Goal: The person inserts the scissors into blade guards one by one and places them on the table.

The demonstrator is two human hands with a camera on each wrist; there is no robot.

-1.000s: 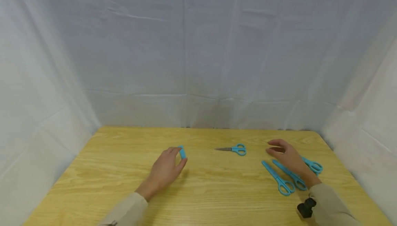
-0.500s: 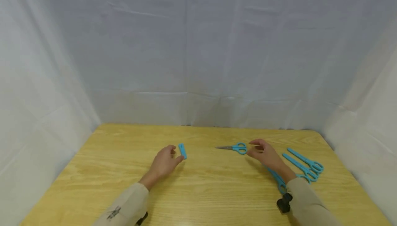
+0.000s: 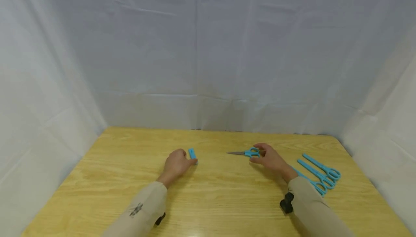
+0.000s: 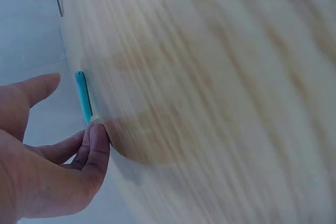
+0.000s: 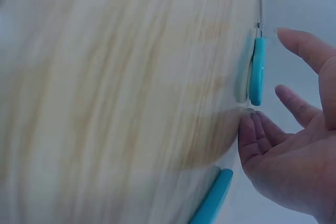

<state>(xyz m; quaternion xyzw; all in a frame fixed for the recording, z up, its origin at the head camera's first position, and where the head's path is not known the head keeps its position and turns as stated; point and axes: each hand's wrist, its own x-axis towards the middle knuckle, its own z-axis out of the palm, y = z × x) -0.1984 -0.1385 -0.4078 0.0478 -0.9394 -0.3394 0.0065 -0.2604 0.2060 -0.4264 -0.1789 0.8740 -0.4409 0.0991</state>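
Bare-bladed scissors (image 3: 247,153) with light-blue handles lie on the table, blades pointing left. My right hand (image 3: 272,160) is at their handle loops, thumb and fingers spread on either side. The right wrist view shows a gap between the thumb and the scissors handle (image 5: 257,72), and fingertips near the table just beyond its end. A flat light-blue blade cover (image 3: 192,153) with a small hole lies left of the blades. Beside it is my left hand (image 3: 176,163); in the left wrist view its thumb is apart from the cover (image 4: 83,95), while the fingertips meet the table at the cover's end.
Several light-blue scissors (image 3: 313,172) with covered blades lie side by side at the right, partly hidden by my right forearm. The wooden table (image 3: 208,201) ends at a pale cloth backdrop (image 3: 211,67), with cloth on both sides too.
My right hand has moved left, from above the covered scissors to the handles of the bare-bladed pair. My left hand has shifted slightly around the cover, which stays in about the same place.
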